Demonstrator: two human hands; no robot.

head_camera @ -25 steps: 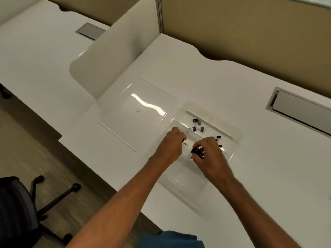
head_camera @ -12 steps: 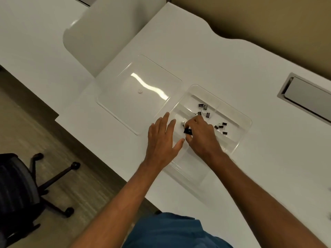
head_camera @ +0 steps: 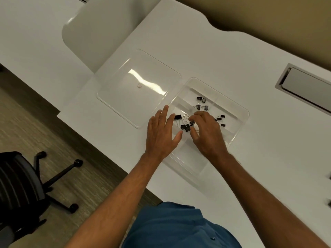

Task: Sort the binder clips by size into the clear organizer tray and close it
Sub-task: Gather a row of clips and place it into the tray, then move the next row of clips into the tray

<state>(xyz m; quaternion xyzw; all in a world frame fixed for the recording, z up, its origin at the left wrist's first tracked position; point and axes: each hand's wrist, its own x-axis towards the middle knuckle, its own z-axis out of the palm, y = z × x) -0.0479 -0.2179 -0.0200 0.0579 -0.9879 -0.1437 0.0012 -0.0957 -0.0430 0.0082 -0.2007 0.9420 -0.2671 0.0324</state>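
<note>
Several large clips (head_camera: 184,123) between both hands (head_camera: 182,135).

The one camera sits on my head and looks forward and steeply down over my chest at the desk (head_camera: 206,51). My forearms run up from the bottom edge, and both hands, the left (head_camera: 161,135) and the right (head_camera: 207,135), land near the middle of the wide frame, close below the lens. The view is tilted, so the desk's edge cuts diagonally. The floor (head_camera: 35,126) and a chair (head_camera: 19,190) fill the lower left, a partition (head_camera: 268,18) the top right.
</note>
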